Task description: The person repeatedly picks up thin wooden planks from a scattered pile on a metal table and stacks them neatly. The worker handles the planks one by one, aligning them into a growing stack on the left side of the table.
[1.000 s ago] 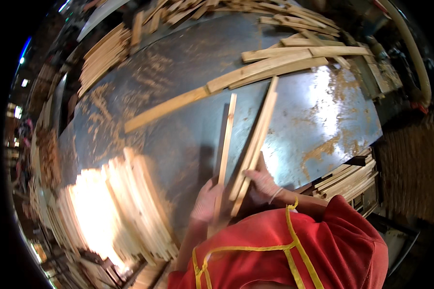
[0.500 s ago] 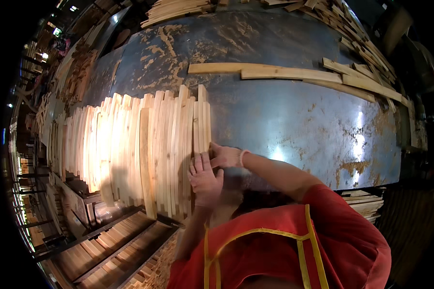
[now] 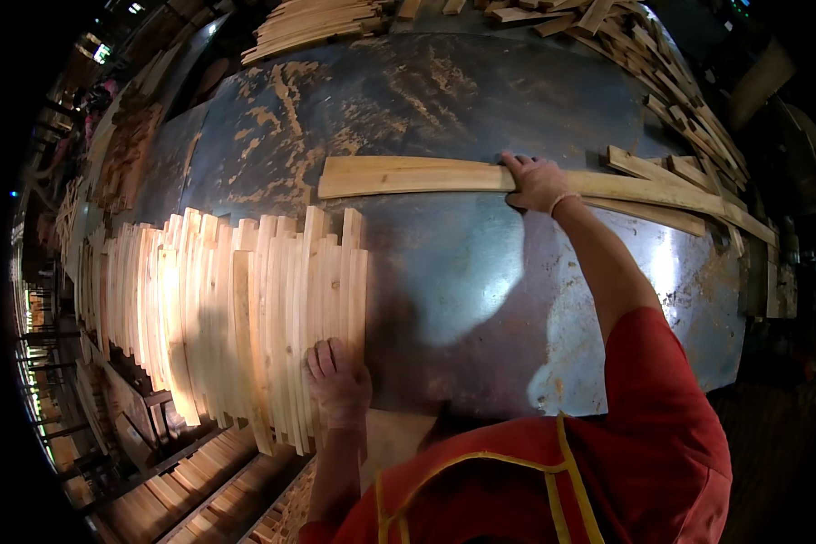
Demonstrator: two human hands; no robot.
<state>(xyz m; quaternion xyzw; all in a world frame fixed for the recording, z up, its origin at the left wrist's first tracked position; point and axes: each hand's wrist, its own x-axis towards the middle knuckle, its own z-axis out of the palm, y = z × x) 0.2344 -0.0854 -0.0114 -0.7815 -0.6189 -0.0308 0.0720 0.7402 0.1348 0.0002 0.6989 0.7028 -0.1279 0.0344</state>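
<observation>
My left hand [image 3: 338, 381] lies with outstretched fingers on the near right end of a row of pale wooden strips [image 3: 286, 308]. The strips stand packed side by side, their far ends uneven. My right arm reaches out across the metal table [image 3: 462, 290]. My right hand [image 3: 537, 184] is closed over a long wooden board [image 3: 417, 176], fingers at its far edge and thumb at the near one. That board lies crosswise beyond the strips, and part of it is hidden under the hand.
Loose boards [image 3: 689, 109] are heaped along the far right edge. Another stack of strips [image 3: 313, 25] sits at the far left. Below the table's near left side, more wood pieces [image 3: 190, 471] lie in a dark frame. Sawdust patches [image 3: 286, 100] cover parts of the metal.
My right hand has left the strips' right side and moved far and right onto the long board. My left hand stays on the strips. The view has shifted slightly.
</observation>
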